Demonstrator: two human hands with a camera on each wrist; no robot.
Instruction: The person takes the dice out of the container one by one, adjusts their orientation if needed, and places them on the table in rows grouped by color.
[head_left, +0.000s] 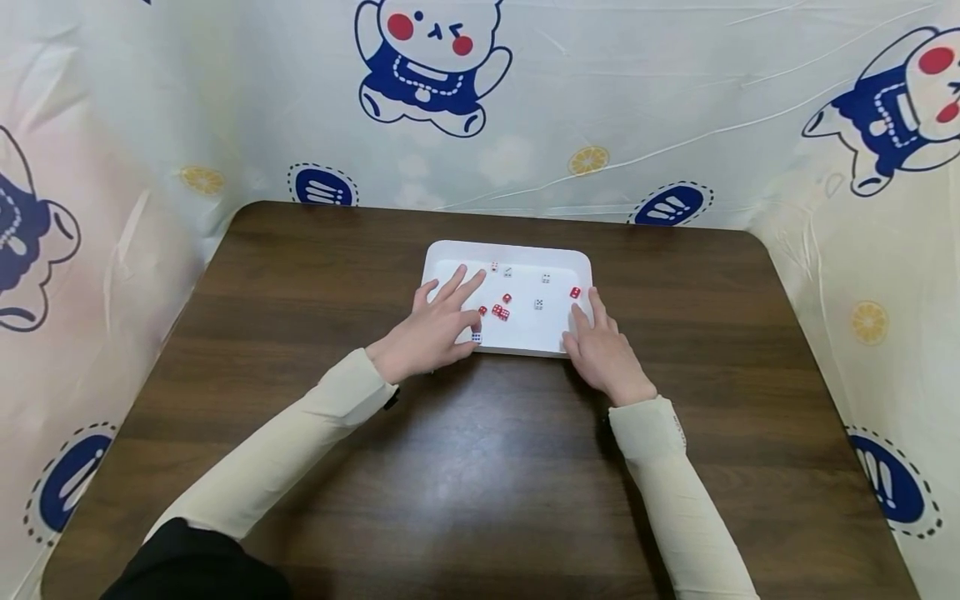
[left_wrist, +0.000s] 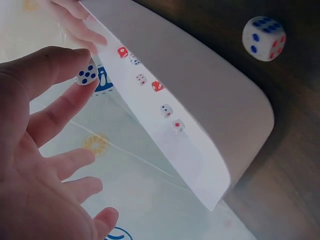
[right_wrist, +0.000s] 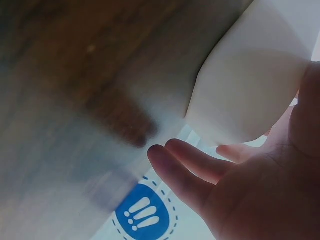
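Observation:
My left hand (head_left: 431, 329) is over the left front part of a white tray (head_left: 525, 340). Its thumb and index finger pinch a white die (left_wrist: 86, 75) with blue pips; the other fingers are spread. Several red dice (head_left: 507, 298) lie in the tray near that hand, with several white dice (head_left: 538, 305) farther back and right. My right hand (head_left: 603, 354) rests at the tray's right front corner, some fingers over the rim and others extended along the outside. A red die (head_left: 575, 292) lies just ahead of its index fingertip.
Another white die (left_wrist: 265, 38) sits on the dark wooden table (head_left: 465, 483), outside the tray and close to its front wall; the left hand hides it in the head view. A printed pale curtain (head_left: 510, 167) surrounds the table's back and sides.

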